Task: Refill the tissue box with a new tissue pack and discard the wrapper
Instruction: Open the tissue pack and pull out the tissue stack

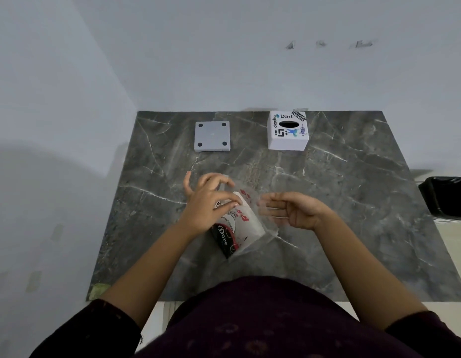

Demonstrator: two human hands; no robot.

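Observation:
A new tissue pack [246, 226] in a clear wrapper with red and black print lies tilted on the dark marble mat [353, 202]. My left hand [207, 205] pinches the wrapper's top edge with thumb and fingers. Just right of the pack, my right hand [295, 211] is held palm up, fingers apart, against the loose clear wrapper flap [260, 200]. At the back right stands the white tissue box [287, 143], covered in stickers, with a dark oval slot on top. Its white base plate [212, 136] with black corner pads lies at the back left.
A black bin [448, 196] lined with a bag stands beyond the mat's right edge. White walls close in behind and to the left of the mat. My dark patterned clothing fills the bottom of the view.

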